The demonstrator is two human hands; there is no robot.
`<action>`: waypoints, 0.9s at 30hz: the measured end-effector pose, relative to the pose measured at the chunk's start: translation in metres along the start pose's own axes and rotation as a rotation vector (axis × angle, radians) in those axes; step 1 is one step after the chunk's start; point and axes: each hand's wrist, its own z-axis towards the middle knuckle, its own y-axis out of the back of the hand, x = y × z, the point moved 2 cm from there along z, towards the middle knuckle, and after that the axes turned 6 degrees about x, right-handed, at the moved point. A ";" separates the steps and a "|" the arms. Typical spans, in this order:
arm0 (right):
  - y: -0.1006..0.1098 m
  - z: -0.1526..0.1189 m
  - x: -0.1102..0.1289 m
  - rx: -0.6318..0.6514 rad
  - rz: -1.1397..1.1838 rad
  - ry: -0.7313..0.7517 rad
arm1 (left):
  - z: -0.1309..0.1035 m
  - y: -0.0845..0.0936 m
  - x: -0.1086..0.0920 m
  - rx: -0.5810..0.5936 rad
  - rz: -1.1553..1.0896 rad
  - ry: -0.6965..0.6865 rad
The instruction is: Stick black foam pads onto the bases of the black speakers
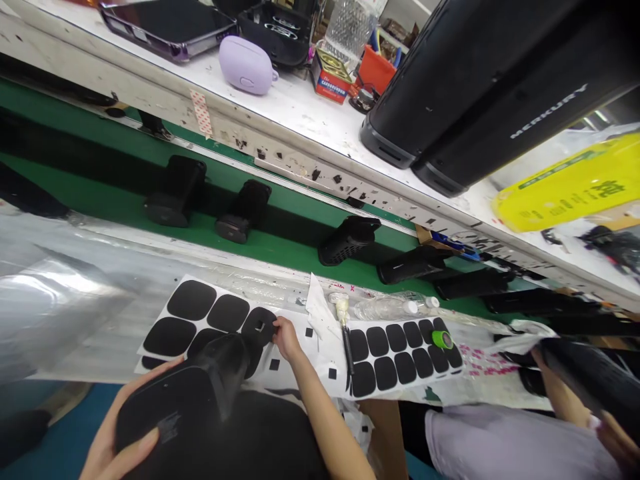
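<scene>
My left hand (107, 437) wraps round the side of a black plastic housing (175, 407), thumb on its face, at the lower left. A black post-like part of the housing rises in front of the sheet. With thumb and fingertips, my right hand (287, 338) pinches the right edge of a black rounded-square pad (265, 319) that has a small square hole. This pad lies over a white backing sheet (194, 342) with several similar pads. Small black squares (275, 365) stick to the white sheet beside my right hand. The housing hides part of the sheet.
A second pad sheet (379, 341) with a green tape roll (443, 339) lies to the right, beside a black-handled brush-like tool (347, 333) and plastic bottles (385, 307). Black units (350, 240) stand on the green conveyor belt (295, 248). A shelf (310, 123) overhangs it. A co-worker (500, 433) holds a black unit.
</scene>
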 end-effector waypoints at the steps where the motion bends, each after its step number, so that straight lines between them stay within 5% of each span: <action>1: -0.002 0.003 0.006 0.001 0.011 -0.021 | -0.002 -0.004 0.000 0.004 0.004 -0.003; 7: -0.005 0.005 0.072 0.084 0.087 -0.056 | -0.007 -0.028 0.000 0.094 0.017 -0.078; 12: 0.006 -0.042 0.120 0.122 0.233 0.126 | -0.007 -0.034 0.003 0.106 0.000 -0.067; 15: -0.003 -0.089 0.113 0.165 0.313 0.245 | -0.003 -0.036 0.005 0.115 0.018 -0.059; 21: -0.040 -0.164 0.085 0.300 0.353 0.237 | 0.005 -0.059 -0.007 0.233 0.030 -0.106; 27: -0.007 -0.167 0.111 0.103 0.432 0.300 | 0.017 -0.092 -0.011 0.355 -0.165 0.086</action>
